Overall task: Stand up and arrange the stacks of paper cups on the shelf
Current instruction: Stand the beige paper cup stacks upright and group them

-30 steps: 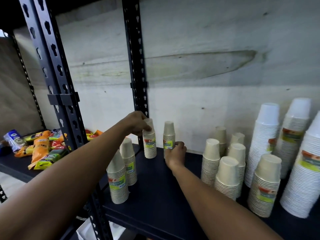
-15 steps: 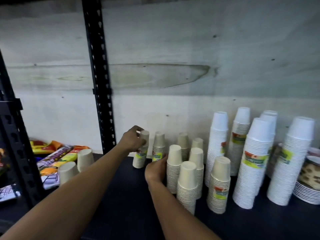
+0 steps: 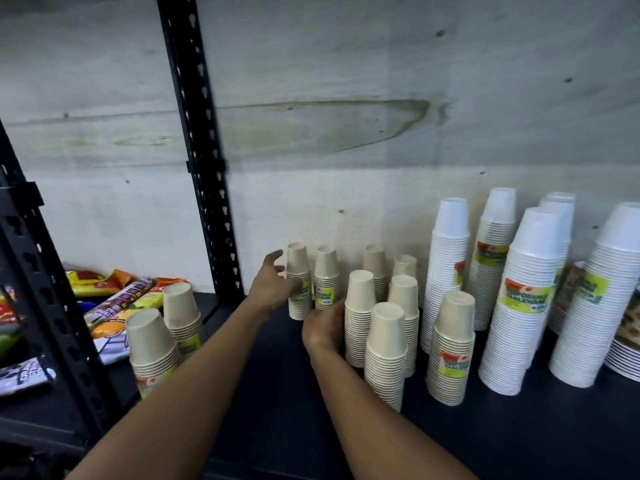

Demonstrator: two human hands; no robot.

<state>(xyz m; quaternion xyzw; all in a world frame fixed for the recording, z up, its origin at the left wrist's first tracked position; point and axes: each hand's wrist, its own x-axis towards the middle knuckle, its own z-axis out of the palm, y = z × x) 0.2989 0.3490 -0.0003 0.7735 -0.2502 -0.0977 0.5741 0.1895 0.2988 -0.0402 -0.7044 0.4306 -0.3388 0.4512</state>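
A dark shelf point(image 3: 284, 420) fills the lower half of the frame, backed by a pale stained wall point(image 3: 346, 81), with a black perforated upright point(image 3: 197, 147) standing left of centre. At the right of the frame stand the tall white cup stacks point(image 3: 523, 306), all upright and packed close together, with a pile of plates point(image 3: 627, 355) at the far right edge. In the middle sits a cluster of shorter beige cup stacks point(image 3: 386, 355), also upright, several touching one another. Two more beige stacks point(image 3: 152, 351) stand apart at the lower left, just beside a heap of snack packets point(image 3: 117, 299) lying on the neighbouring bay.

Both forearms reach in from the bottom edge. The left hand point(image 3: 273, 289) is at the leftmost rear beige stack point(image 3: 298, 282), its fingers point(image 3: 275, 256) spread open against the stack's left side, thumb and forefinger apart rather than clasped. The right hand point(image 3: 325, 323) sits low on the shelf just in front of the second rear stack point(image 3: 326, 278) and touches the front beige stacks; its fingers are turned away, so I cannot tell whether they grip anything.
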